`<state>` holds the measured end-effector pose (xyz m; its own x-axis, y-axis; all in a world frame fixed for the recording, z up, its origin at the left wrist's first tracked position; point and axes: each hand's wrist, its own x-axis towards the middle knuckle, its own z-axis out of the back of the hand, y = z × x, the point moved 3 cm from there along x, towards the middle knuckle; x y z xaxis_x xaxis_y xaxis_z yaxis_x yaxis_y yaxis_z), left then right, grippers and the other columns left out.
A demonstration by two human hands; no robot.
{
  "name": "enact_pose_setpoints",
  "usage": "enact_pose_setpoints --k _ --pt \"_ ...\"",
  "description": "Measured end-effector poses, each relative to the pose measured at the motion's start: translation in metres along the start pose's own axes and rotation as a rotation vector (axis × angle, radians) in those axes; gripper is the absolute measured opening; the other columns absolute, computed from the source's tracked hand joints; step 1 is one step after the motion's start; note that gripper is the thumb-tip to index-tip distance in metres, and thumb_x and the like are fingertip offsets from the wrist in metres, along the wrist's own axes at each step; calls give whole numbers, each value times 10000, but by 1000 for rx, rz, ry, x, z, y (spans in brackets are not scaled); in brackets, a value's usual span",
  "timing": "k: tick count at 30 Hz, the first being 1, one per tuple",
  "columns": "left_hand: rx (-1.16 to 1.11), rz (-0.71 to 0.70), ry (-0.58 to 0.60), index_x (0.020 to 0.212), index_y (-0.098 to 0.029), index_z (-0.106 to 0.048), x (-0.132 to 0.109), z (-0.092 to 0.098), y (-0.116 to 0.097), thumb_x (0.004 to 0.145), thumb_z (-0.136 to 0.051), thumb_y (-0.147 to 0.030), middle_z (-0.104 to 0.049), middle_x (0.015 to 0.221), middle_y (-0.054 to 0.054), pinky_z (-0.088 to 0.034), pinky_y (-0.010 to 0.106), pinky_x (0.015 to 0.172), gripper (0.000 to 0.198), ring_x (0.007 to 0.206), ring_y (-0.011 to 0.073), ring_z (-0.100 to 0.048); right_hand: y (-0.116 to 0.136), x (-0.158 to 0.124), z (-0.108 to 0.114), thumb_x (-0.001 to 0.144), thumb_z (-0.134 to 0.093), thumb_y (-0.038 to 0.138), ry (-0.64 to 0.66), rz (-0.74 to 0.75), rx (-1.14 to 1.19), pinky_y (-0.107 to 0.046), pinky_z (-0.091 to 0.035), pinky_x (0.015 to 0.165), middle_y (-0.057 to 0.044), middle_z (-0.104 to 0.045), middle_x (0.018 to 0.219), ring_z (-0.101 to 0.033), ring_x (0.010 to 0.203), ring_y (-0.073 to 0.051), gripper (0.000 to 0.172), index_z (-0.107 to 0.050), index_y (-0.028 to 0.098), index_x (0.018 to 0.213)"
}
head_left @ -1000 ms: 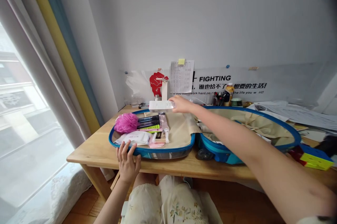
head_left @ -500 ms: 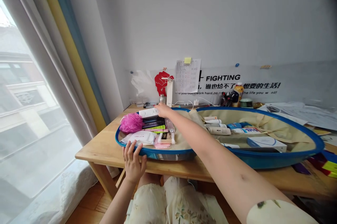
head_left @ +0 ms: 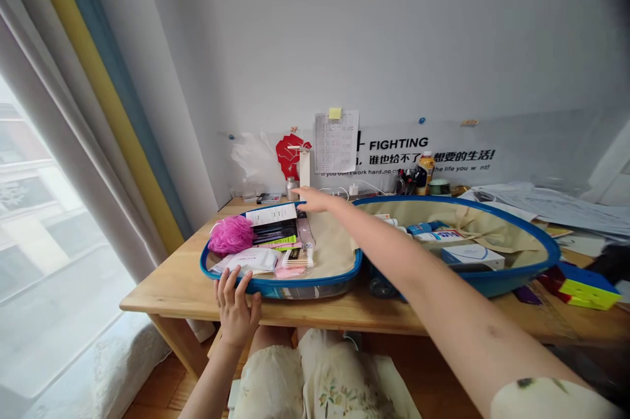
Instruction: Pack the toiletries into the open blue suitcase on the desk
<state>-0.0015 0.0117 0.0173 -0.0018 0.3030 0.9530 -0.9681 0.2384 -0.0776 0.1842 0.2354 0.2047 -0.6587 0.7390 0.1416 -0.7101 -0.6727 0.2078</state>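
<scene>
A blue suitcase (head_left: 315, 286) lies open on the wooden table. My left hand (head_left: 235, 304) rests on its near rim with fingers spread over the edge. My right hand (head_left: 311, 199) reaches across to the far side of the left half, fingers stretched out, just right of a white flat box (head_left: 272, 214) that lies on the packed things. Below the box sit dark pen packs (head_left: 275, 230), a pink bath puff (head_left: 230, 235), a white pouch (head_left: 251, 260) and small packets (head_left: 294, 256).
The right half of the suitcase holds tubes (head_left: 436, 234) and a white box (head_left: 472, 255). Along the wall stand a bottle (head_left: 426, 169), pens and a white stand (head_left: 304, 168). Papers (head_left: 541, 205) and a colourful cube (head_left: 588, 286) lie at the right. Curtains (head_left: 98, 117) hang at the left.
My right hand carried the white box from above the suitcase's far rim, laid it on the packed items, then let go and drew slightly right. My left hand stayed on the rim.
</scene>
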Motion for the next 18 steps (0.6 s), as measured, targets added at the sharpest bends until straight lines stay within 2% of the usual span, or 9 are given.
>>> enact_pose_setpoints --k 4,7,9,12,15,18 --pt "0 -10 6 1396 -209 -455 1 1 -1 944 -502 -245 -465 1436 168 -205 573 1195 456 1473 324 -291 -72 -60 52 839 -584 448 36 -146 19 -389 -443 1037 -109 -655 1293 -604 1174 -259 492 -639 205 1263" --pt "-8 -22 -4 1401 -204 -448 3 2 -2 939 -510 -235 -455 1448 173 -198 567 1199 468 1476 325 -287 -124 -123 65 789 -594 514 199 -278 19 -404 -500 896 -132 -731 1040 -677 968 -270 460 -717 170 1069" --pt "-11 -27 -14 1399 -203 -447 4 2 -3 938 -510 -228 -452 1449 174 -197 562 1202 465 1477 319 -286 -147 -164 57 728 -638 522 360 -341 36 -371 -516 786 -123 -738 958 -695 861 -250 453 -737 169 995" --pt "-9 -42 -26 1399 -202 -447 6 3 -3 936 -513 -224 -454 1448 174 -209 558 1200 469 1473 319 -295 -160 -211 33 615 -724 503 524 -369 57 -341 -518 771 -102 -742 986 -698 911 -257 501 -747 187 1003" --pt "-5 -57 -40 1403 -200 -448 6 3 -3 935 -516 -225 -459 1449 175 -212 563 1198 474 1466 328 -309 -157 -231 11 631 -709 510 563 -335 64 -340 -514 864 -97 -720 1126 -668 1046 -272 577 -723 208 1123" --pt "-5 -60 -39 1414 -198 -442 6 3 -3 937 -516 -228 -454 1457 174 -208 564 1198 484 1465 329 -309 -152 -229 -3 706 -648 518 569 -277 72 -345 -515 884 -104 -702 1165 -656 1048 -265 571 -699 205 1182"
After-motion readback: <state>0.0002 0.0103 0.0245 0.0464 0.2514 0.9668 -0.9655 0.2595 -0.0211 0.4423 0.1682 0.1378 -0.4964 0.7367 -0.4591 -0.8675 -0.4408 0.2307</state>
